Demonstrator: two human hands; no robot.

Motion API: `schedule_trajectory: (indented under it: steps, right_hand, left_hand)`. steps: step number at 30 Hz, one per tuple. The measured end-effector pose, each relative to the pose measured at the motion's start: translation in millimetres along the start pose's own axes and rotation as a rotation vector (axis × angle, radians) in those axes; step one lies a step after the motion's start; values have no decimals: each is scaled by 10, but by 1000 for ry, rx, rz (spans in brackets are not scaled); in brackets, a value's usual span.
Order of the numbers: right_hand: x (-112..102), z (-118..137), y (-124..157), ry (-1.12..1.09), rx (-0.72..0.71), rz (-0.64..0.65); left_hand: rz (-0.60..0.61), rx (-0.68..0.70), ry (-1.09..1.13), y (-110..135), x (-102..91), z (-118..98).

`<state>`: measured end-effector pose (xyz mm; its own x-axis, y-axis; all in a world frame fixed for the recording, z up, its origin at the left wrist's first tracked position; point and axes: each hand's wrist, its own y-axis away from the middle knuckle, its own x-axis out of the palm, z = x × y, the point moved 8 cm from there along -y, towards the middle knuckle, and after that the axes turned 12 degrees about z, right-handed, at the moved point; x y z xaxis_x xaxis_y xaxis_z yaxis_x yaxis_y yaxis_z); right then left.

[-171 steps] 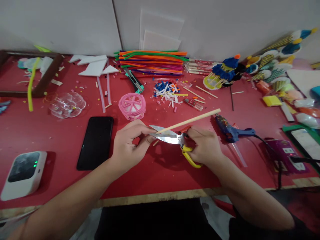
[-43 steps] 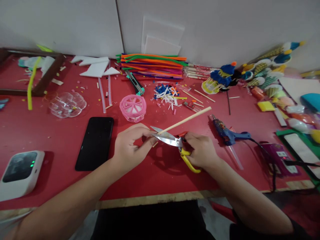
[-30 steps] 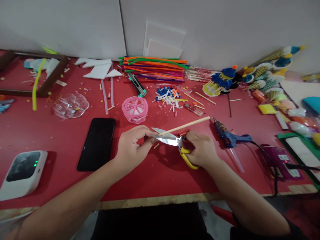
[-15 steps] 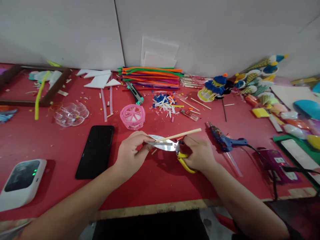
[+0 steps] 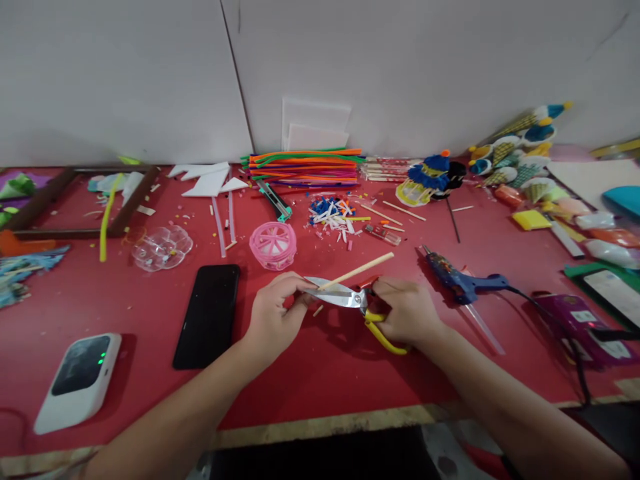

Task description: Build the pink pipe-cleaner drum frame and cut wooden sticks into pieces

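Here, left hand [image 5: 274, 312] pinches stick [image 5: 363, 268] — right hand [image 5: 411, 311] holds scissors [image 5: 357, 300].

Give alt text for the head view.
Left hand holds a wooden stick between the open blades of scissors in the right hand. The red table holds a black phone, pipe cleaners and a blue glue gun.

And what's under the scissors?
Below the scissors, the red table shows, with a short stick piece near the left hand. What lies directly beneath the blades or the right hand is covered, so I can't tell.
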<state>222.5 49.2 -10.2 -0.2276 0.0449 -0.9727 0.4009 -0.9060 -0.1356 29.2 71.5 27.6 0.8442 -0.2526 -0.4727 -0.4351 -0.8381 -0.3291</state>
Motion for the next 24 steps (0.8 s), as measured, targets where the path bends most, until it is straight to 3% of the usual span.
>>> schedule_trajectory:
  steps: [4,9,15,20,24]
  right_hand:
    - [47,-1,-25,-13,-18,58]
    - [42,2,-94,13,71,113]
    - [-61,17,-91,45,94,81]
    - [18,-170,78,146,345,259]
    - [-21,-321,259,223,408,314]
  left_hand:
    - [-7,-9,-13,9,11,7]
    - [-48,-40,-15,14,-16,64]
    - [-346,-114,30,129,-320,101]
    - [-257,-63,26,104,-225,74]
    - [-180,-22,-99,61,-164,10]
